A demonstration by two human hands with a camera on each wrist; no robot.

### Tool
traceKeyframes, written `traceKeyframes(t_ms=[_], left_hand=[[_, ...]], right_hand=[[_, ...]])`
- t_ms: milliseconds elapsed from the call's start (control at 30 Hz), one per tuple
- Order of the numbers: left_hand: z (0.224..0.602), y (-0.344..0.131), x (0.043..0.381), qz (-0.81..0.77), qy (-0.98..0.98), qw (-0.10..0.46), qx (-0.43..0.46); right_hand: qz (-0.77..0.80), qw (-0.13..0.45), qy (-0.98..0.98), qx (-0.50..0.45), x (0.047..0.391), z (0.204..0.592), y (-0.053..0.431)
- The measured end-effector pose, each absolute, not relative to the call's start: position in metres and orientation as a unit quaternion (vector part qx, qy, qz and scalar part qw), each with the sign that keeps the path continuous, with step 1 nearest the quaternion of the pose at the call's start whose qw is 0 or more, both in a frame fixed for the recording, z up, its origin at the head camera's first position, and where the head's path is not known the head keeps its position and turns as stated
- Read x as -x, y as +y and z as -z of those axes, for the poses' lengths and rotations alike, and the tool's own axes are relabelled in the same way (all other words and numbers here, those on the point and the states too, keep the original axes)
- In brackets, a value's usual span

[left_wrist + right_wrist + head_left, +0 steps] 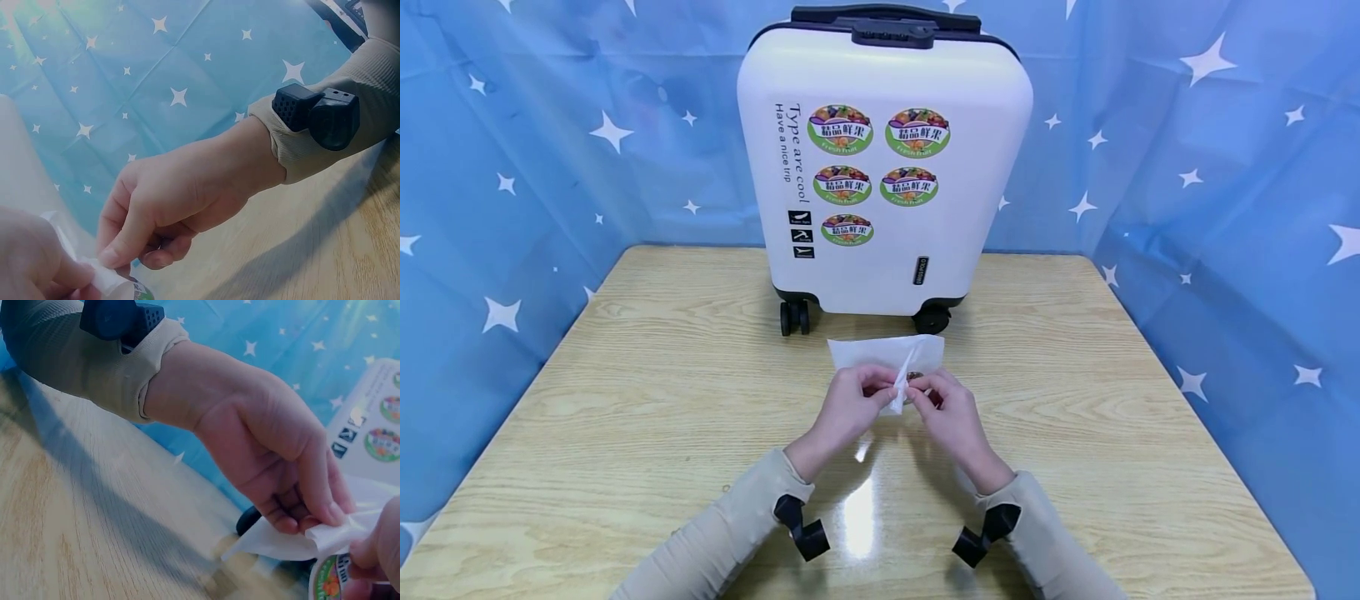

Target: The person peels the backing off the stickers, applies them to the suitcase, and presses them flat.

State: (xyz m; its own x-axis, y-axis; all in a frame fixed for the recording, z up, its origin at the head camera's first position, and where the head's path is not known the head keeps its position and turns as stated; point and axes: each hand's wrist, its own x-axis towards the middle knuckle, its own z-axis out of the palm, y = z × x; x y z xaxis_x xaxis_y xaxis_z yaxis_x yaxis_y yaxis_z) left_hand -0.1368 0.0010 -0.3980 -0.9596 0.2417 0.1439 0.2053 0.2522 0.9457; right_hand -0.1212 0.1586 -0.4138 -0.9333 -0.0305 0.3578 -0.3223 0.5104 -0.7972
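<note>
A sheet of white backing paper (pixel 865 353) is held up over the table, folded along the middle. My left hand (pixel 848 407) pinches the fold between thumb and fingers, as the right wrist view also shows. Thumb and forefinger of my right hand (pixel 953 417) pinch at the other side of the same fold, close to the left fingertips. A round fruit sticker (pixel 329 580) with a green rim shows beside the right fingertips, partly hidden by them and by the paper. Whether the right fingers hold the sticker's edge or only paper, I cannot tell.
Behind the hands a white suitcase (pixel 970 192) stands upright on black wheels (pixel 932 320). Several oval fruit stickers (pixel 840 130) are on its front, beside printed lettering. The wooden table (pixel 625 400) is bordered by a blue curtain (pixel 550 167) with white stars.
</note>
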Motion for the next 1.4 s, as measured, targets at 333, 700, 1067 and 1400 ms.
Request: traceKeyframes(t_ms=[333,700,1067,1400], left_hand=[[0.398,-0.004,0.14,-0.604,0.784,-0.002,-0.141],[0.402,-0.013,0.144,-0.6,0.787,-0.03,-0.142],[0.398,-0.017,0.142,-0.577,0.802,-0.044,-0.147],[0.397,-0.025,0.143,-0.574,0.806,-0.04,-0.136]], right_hand=[[-0.487,0.153,-0.854,-0.098,0.122,0.41,0.163],[-0.479,0.14,-0.863,-0.083,0.124,0.411,0.172],[-0.477,0.138,-0.866,-0.066,0.123,0.412,0.18],[-0.482,0.137,-0.864,-0.051,0.123,0.41,0.187]])
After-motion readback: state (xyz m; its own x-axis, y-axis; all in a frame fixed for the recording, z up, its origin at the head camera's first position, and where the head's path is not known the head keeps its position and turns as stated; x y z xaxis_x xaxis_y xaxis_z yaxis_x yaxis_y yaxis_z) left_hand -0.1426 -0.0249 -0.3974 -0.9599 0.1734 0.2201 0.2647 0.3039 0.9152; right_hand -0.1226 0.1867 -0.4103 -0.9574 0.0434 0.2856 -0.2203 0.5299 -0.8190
